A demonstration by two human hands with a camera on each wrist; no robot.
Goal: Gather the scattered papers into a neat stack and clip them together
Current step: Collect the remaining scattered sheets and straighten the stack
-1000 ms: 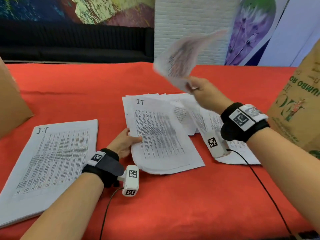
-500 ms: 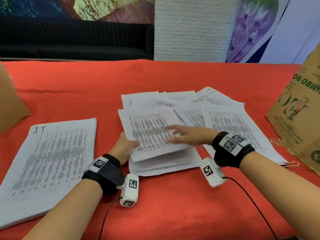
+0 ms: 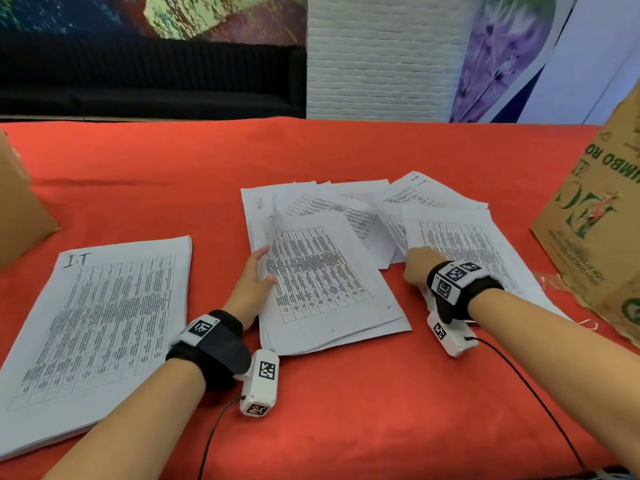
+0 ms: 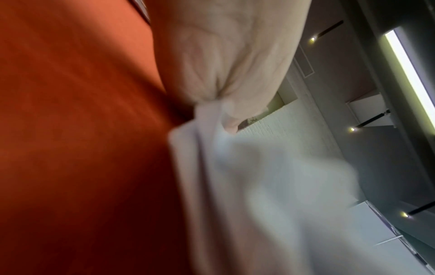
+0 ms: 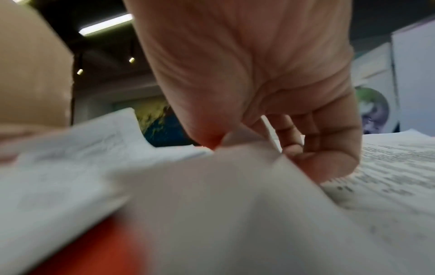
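Observation:
A middle stack of printed papers (image 3: 322,285) lies on the red tablecloth (image 3: 346,410). My left hand (image 3: 258,275) grips its left edge, thumb on the top sheet; the left wrist view shows the palm (image 4: 223,65) against blurred white paper (image 4: 259,186). To the right and behind, loose scattered sheets (image 3: 460,233) overlap each other. My right hand (image 3: 415,268) is at their near left corner. In the right wrist view the thumb and fingers (image 5: 292,148) pinch the edge of one sheet (image 5: 223,195). No clip is in view.
A separate neat stack marked "IT" (image 3: 97,323) lies at the left. A printed cardboard box (image 3: 595,237) stands at the right edge and another brown box (image 3: 17,209) at the far left. Wrist camera cables trail over the cloth near me.
A second ago my right hand held a sheet in the air; it laid it on the middle stack, then moved right and took hold of a loose sheet. The left hand stayed.

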